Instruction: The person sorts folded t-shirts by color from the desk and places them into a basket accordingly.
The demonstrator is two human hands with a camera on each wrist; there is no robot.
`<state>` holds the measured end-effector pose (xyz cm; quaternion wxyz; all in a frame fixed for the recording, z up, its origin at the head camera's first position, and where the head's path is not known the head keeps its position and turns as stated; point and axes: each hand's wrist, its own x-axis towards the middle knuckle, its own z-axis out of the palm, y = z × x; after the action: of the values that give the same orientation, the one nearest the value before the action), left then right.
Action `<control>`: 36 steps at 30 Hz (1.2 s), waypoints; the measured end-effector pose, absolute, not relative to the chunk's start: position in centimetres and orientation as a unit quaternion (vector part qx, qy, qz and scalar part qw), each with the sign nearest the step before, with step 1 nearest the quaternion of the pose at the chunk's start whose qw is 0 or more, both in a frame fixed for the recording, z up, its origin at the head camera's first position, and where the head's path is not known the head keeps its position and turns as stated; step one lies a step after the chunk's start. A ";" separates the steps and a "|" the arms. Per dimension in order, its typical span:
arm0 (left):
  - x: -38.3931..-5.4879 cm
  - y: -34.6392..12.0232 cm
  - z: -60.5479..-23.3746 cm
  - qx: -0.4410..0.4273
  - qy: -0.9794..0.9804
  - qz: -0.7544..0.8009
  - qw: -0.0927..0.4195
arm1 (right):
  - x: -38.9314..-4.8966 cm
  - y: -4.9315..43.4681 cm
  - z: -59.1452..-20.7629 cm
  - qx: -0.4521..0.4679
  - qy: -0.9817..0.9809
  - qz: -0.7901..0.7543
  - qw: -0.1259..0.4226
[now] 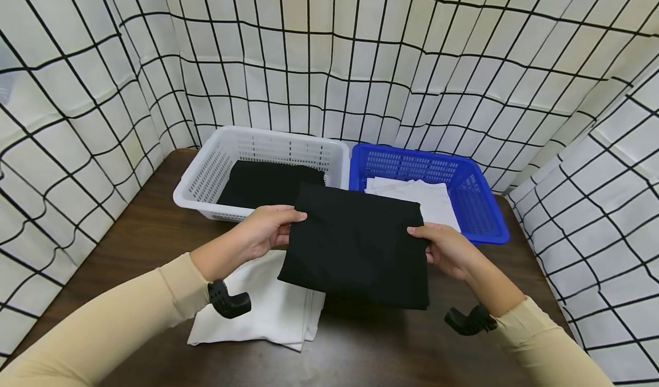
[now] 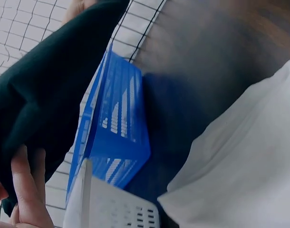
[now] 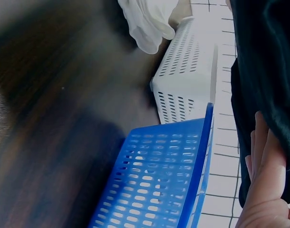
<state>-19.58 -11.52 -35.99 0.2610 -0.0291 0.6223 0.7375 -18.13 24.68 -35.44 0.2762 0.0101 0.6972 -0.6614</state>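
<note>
A folded black cloth point(image 1: 360, 244) is held up in the air between both hands. At its left edge my left hand point(image 1: 265, 231) pinches it, thumb on top and fingers beneath. My right hand point(image 1: 447, 250) grips the opposite edge the same way. In the left wrist view the fingers point(image 2: 28, 190) lie against the underside of the dark fabric. The right wrist view has the right-hand fingers point(image 3: 266, 166) under the cloth too. Below and left of it, a folded white cloth point(image 1: 257, 307) lies on the table, partly covered by the left wrist and the black cloth.
Behind the hands stands a white basket point(image 1: 262, 138) with folded black cloth point(image 1: 268, 184) inside. Touching or close beside it on the right is a blue basket point(image 1: 484, 204) holding folded white cloth point(image 1: 437, 198). A grid-patterned curtain point(image 1: 370, 61) surrounds the brown table point(image 1: 370, 352).
</note>
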 end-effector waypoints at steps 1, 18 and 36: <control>-19.7 -11.6 -35.9 -0.031 0.624 0.736 0.259 | -18.3 24.5 -35.4 0.009 0.698 -0.661 0.276; -21.9 -13.8 -35.2 -0.048 0.631 0.739 0.232 | -21.1 21.9 -34.4 -0.003 0.691 -0.667 0.280; -24.7 -15.3 -34.5 -0.048 0.649 0.725 0.228 | -23.8 20.2 -33.8 0.005 0.687 -0.670 0.279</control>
<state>-24.69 -15.32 -34.46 0.2275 -0.0480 0.6488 0.7246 -23.82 20.18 -33.85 0.2794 0.0051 0.6873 -0.6704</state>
